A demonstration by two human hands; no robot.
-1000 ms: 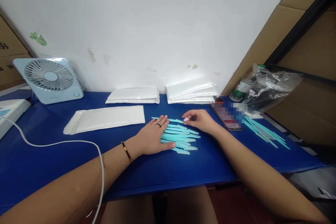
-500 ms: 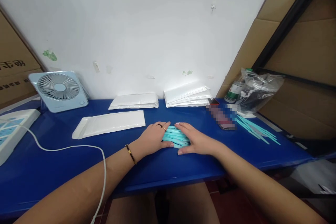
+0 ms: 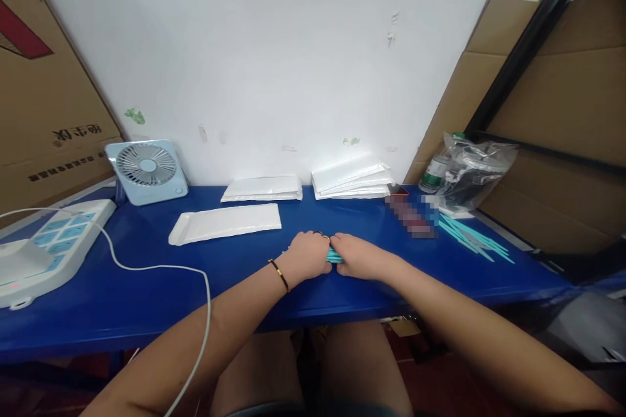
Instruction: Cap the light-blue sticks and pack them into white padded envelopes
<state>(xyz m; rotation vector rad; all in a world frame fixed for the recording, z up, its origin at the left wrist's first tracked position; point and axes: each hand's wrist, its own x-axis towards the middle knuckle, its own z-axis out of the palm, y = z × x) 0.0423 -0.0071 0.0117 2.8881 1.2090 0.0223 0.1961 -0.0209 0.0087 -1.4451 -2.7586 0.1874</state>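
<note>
Low over the blue table, a bundle of thin turquoise sticks (image 3: 334,257) shows in the narrow gap between my two hands. My left hand (image 3: 311,255), with a dark ring and a bracelet at the wrist, is closed around the bundle's left part. From the other side my right hand (image 3: 358,257) wraps its fingers and thumb around the right part. Most of the bundle is hidden by the hands, and what exactly the sticks are I cannot make out. More loose turquoise sticks (image 3: 474,238) lie fanned out at the right of the table.
A white padded envelope (image 3: 229,223) lies left of my hands. Behind it rest more envelopes (image 3: 264,187) and a stack (image 3: 349,179). A blue fan (image 3: 149,171), power strip (image 3: 73,241) and white cable (image 3: 161,267) are leftward. A phone (image 3: 415,218), bottle (image 3: 434,174) and plastic bag (image 3: 479,169) stand right.
Both hands have closed in on the turquoise bundle, and the gap between them has narrowed, hiding more of it. The camera view has swung somewhat to the left.
</note>
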